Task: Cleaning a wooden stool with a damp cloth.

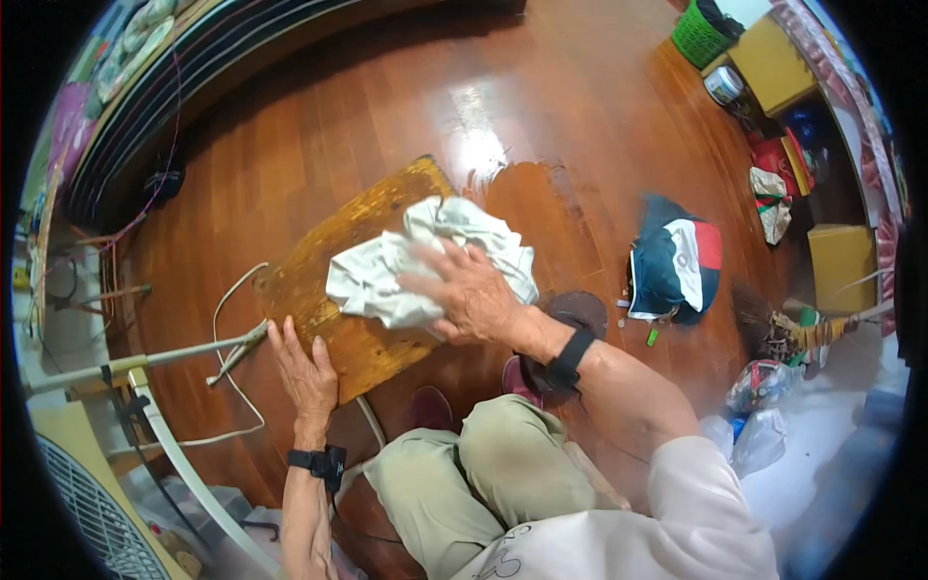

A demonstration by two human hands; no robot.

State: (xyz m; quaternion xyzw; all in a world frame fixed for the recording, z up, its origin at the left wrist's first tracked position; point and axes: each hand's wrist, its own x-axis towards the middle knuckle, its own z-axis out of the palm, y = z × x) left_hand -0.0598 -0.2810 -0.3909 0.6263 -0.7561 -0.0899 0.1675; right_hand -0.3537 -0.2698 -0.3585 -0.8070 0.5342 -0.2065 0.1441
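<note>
A worn wooden board (391, 362), like a small tabletop, lies in front of my knees. On its right part rests a crumpled white cloth (377, 279). My right hand (471, 297), slightly blurred, lies spread on the cloth, fingers apart and pointing up-left. At the board's lower left edge, my left hand (304, 370) rests with its fingers extended, holding no object that I can see. What is under my right palm is hidden. Both wrists wear black bands.
A dark, white and red folded garment or bag (678, 261) lies on the wooden floor at right. A white cable (217, 312) and metal tube frame (196, 348) are at left, above a fan (101, 507). A broom (790, 333), boxes (841, 268) and a green basket (699, 36) line the right side.
</note>
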